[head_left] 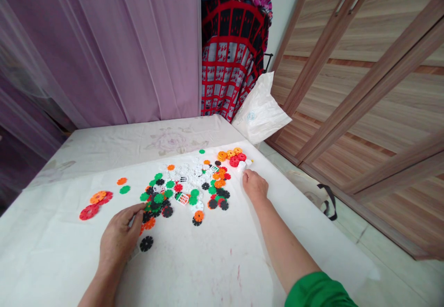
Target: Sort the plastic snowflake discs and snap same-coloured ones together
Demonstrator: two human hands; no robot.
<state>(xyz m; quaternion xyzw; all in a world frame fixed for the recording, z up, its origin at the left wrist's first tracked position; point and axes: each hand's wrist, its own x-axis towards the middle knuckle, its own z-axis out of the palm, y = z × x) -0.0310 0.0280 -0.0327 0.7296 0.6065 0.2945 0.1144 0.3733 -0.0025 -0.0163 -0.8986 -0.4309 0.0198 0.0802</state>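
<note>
A loose pile of notched plastic snowflake discs [158, 199] in green, black, white, orange and red covers the middle of the table. At its left edge is my left hand [120, 233], thumb and forefinger brought together beside green and black discs; whatever they pinch is too small to make out. My right hand [255, 186] is closed at the pile's right end, its fingertips against a cluster of white discs [241, 166]. The fingers hide whether it grips one. Just beyond lie joined red discs [237, 159] and orange discs [229, 154].
Red and orange discs [98, 198] lie apart on the left, and a single black disc [146, 243] near the front. Small window-shaped pieces [182, 199] are among the pile. A white plastic bag [261, 110] hangs at the table's far right corner, beside wooden cabinets [329, 80].
</note>
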